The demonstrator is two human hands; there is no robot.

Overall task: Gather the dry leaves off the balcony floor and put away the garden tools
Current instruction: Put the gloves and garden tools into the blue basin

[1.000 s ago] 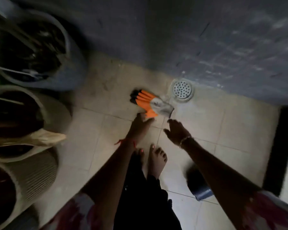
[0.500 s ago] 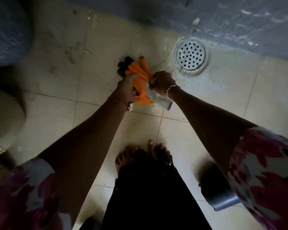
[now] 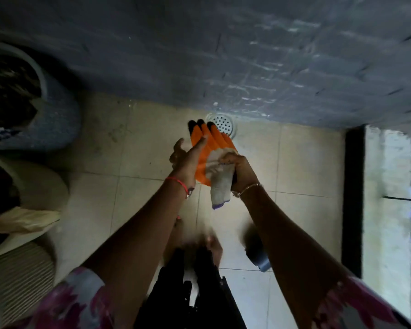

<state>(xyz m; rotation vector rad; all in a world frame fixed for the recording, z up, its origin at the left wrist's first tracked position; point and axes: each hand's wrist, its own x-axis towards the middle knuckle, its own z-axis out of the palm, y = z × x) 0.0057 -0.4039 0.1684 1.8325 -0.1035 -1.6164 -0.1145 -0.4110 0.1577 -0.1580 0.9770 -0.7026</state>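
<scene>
Orange-coated work glove (image 3: 215, 148), black at the fingertips and with a grey knit cuff, is the only garden item in hand. Whether a second glove lies behind it cannot be told.

Head view:
- The glove is off the floor, in the air in front of the person and in line with the floor drain (image 3: 224, 123) at the foot of the grey wall (image 3: 247, 55).
- The right hand (image 3: 241, 170) has its fingers curled tight round the glove where the orange meets the cuff. The cuff end hangs free below the fist.
- The left hand (image 3: 186, 159) has its fingers straight and laid flat against the orange side, thumb spread apart. It grips nothing.
- The tiled floor (image 3: 140, 150) shows no loose leaves in the part visible. The area near the feet is blurred and dark.
- A dark cylindrical container (image 3: 259, 257) lies on its side on the tiles beside the right forearm.
- At left stand a blue-grey pot (image 3: 57, 124), a cream pot (image 3: 48, 184) and a ribbed pot (image 3: 22, 276). A pale dry leaf (image 3: 26, 220) rests across the cream pot's rim.

Assessment: the task appears to be at an early or middle stage. The glove is collected but not put away. The fallen container remains to be dealt with. Progress on the leaves cannot be confirmed from this view.
</scene>
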